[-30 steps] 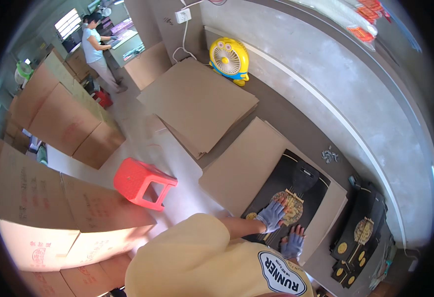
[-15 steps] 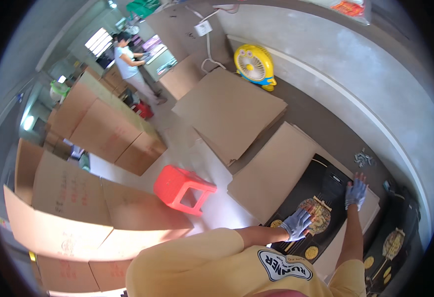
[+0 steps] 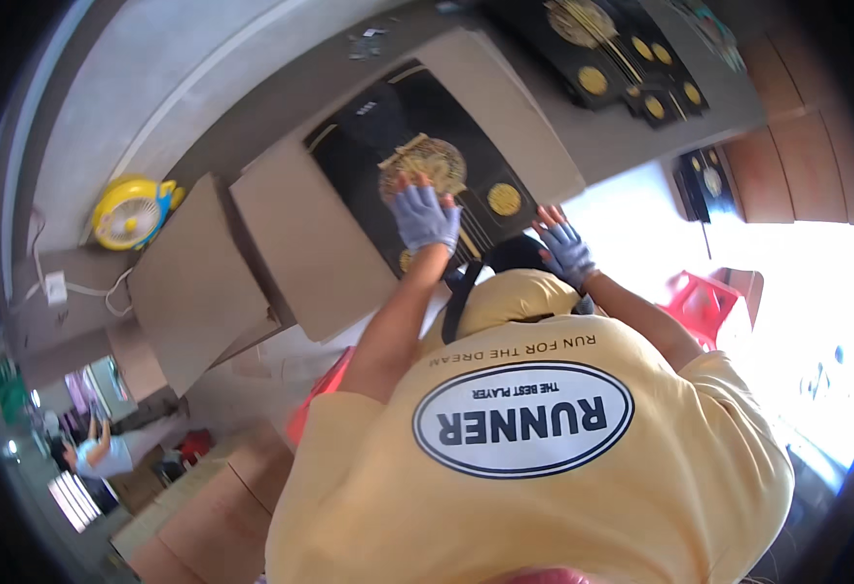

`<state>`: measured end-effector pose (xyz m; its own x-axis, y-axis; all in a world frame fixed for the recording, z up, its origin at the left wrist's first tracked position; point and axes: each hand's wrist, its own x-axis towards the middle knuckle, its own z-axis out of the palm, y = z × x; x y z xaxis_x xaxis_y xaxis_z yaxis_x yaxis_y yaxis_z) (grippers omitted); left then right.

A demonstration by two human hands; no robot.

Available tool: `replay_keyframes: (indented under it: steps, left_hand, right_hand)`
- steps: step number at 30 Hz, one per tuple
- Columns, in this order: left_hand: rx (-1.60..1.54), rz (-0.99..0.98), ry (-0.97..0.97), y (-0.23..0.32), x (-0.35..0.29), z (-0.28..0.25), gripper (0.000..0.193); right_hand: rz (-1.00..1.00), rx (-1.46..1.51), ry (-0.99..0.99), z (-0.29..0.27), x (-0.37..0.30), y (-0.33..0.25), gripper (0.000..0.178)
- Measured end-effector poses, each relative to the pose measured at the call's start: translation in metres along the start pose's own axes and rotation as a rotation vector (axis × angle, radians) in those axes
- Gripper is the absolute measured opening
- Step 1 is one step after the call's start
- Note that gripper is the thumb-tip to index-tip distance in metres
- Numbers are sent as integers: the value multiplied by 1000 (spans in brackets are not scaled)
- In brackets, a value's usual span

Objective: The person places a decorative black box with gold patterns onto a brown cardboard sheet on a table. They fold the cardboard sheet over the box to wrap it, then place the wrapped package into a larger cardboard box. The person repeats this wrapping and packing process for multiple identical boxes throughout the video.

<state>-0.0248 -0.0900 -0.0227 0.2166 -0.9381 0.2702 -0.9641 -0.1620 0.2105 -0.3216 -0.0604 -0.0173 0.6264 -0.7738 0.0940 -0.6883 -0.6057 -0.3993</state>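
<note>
A flat black panel (image 3: 373, 122) with gold round patterns lies on a brown cardboard sheet on the work surface. My left hand (image 3: 427, 219), in a grey fingerless glove, rests open on the panel, its fingertips at the large gold disc (image 3: 437, 165). My right hand (image 3: 565, 251), gloved alike, is beside the panel's near right corner, fingers stretched out and apart. I cannot tell whether it touches the panel. A dark item with a strap (image 3: 461, 300) hangs at my chest and partly hides the panel's near edge.
More black gold-patterned panels (image 3: 612, 58) lie at the right. Stacked cardboard sheets (image 3: 198, 277) and a yellow fan (image 3: 130, 214) stand at the left. A red stool (image 3: 705, 307) is on the right-hand floor. Another person (image 3: 101, 453) works far left, beyond large cartons (image 3: 222, 496).
The view has swung round. My right hand has left the panel's wall-side edge and come to its near corner. My left hand stays on the panel by the gold disc.
</note>
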Motion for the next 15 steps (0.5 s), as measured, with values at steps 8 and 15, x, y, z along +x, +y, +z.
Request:
replay_keyframes:
  steps: [8, 15]
  left_hand:
    - [84, 47, 5, -7, -10, 3, 60]
    - [60, -9, -161, -2, -9, -4, 59]
  right_hand:
    - [1073, 1364, -81, 4, -2, -23, 50]
    - [1091, 1411, -375, 0, 74, -11, 48]
